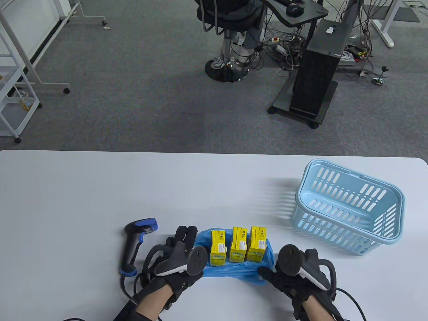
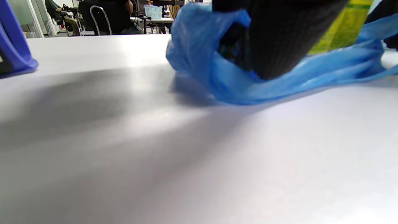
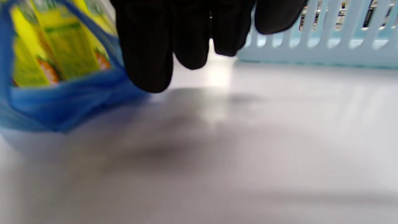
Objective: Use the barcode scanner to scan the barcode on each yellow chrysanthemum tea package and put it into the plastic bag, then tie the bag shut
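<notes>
Three yellow tea packages point(image 1: 238, 246) stand side by side inside the open blue plastic bag point(image 1: 234, 272) near the table's front edge. My left hand point(image 1: 186, 235) is at the bag's left side. In the left wrist view a finger point(image 2: 273, 46) sits in a fold of the bag point(image 2: 279, 84), holding that edge. My right hand point(image 1: 277, 277) is at the bag's right corner, with the thumb touching the plastic. In the right wrist view its fingers point(image 3: 146, 62) hang beside the bag point(image 3: 62, 105) and the packages point(image 3: 62, 46), with nothing between them. The black and blue barcode scanner point(image 1: 135, 244) lies on the table left of my left hand.
A light blue slotted basket point(image 1: 334, 230) stands on the table to the right of the bag and shows behind my right fingers as the basket wall point(image 3: 311, 46). The scanner's blue part point(image 2: 12, 46) sits at the far left. The white table point(image 1: 100, 187) stretches away behind the bag.
</notes>
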{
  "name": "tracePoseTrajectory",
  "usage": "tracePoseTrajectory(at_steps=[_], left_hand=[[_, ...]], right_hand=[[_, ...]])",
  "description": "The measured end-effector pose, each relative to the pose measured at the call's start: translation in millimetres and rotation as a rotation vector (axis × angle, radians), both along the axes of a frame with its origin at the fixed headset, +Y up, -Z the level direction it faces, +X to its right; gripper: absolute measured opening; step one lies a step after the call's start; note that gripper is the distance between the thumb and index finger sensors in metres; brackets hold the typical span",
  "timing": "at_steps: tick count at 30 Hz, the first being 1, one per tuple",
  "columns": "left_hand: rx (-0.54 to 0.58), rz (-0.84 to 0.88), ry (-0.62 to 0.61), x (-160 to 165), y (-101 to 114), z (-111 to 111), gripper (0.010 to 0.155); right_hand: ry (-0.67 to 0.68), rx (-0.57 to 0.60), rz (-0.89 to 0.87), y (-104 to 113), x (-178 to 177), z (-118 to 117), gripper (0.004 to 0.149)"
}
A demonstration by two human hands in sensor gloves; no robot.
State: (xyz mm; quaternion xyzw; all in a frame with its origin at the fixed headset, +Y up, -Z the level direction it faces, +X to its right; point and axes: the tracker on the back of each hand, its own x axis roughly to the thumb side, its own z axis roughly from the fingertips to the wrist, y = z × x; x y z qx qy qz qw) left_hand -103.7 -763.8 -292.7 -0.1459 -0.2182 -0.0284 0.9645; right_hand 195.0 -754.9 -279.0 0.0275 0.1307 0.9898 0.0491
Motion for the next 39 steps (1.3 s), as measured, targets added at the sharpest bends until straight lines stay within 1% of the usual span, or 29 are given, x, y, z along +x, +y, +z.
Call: tracePoseTrajectory(at_steps=[2,4,6,7,10,12,13,16,17,19,21,27,31,34,36,38,39], left_hand=[[0.051,0.009,0.038,0.1,-2.5,0.6,0.059],[0.087,0.009,0.042,-0.8,-0.7,1.5,0.049],[0.131,0.047,0.064,-4.8,6.7,3.2,0.039],[0.136,0.074,0.072,-7.1,10.2,3.6,0.039],[0.158,0.190,0.118,-19.7,28.8,1.7,0.038],[0.165,0.313,0.148,-30.1,42.5,0.9,0.039],[0.164,0.358,0.155,-33.1,46.5,0.8,0.039],[0.130,0.622,0.158,-46.9,62.8,-0.3,0.040],[0.118,0.682,0.157,-49.2,65.4,-0.5,0.040],[0.083,0.866,0.165,-55.5,73.6,0.3,0.040],[0.077,0.965,0.169,-59.5,81.1,1.6,0.040],[0.089,1.057,0.152,-63.2,104.3,4.8,0.041],[0.065,1.130,0.149,-58.2,115.6,3.8,0.044],[0.013,1.174,0.160,-53.4,124.8,-1.1,0.045],[-0.027,1.262,0.161,-50.4,132.4,-4.9,0.045],[-0.055,1.329,0.172,-47.3,140.9,-8.6,0.046],[-0.059,1.333,0.177,-45.5,145.3,-11.0,0.046]], right_hand=[[-0.004,-0.009,0.015,-5.8,-5.8,-4.0,0.070],[0.008,0.000,0.012,-5.6,-7.1,-4.8,0.049],[0.012,0.043,-0.011,0.0,-4.7,-2.4,0.044],[0.010,0.060,-0.026,4.0,-3.2,-1.2,0.044],[-0.030,0.168,-0.104,29.5,7.4,2.1,0.043],[-0.043,0.254,-0.169,49.1,14.7,5.1,0.043],[-0.046,0.272,-0.184,54.8,16.3,6.3,0.044],[-0.054,0.347,-0.270,78.9,22.3,12.2,0.043],[-0.053,0.358,-0.288,82.9,23.1,12.6,0.043],[-0.057,0.376,-0.323,93.6,25.8,12.8,0.043],[-0.064,0.393,-0.349,100.9,27.7,10.9,0.043],[-0.059,0.386,-0.470,126.5,28.0,0.2,0.044],[-0.015,0.374,-0.418,147.2,18.7,-7.9,0.044],[0.015,0.337,-0.438,160.0,11.6,-15.0,0.045],[0.016,0.329,-0.466,170.0,9.7,-20.6,0.046],[0.012,0.331,-0.432,179.6,9.4,-28.6,0.046],[0.010,0.327,-0.418,183.3,9.3,-32.5,0.046]])
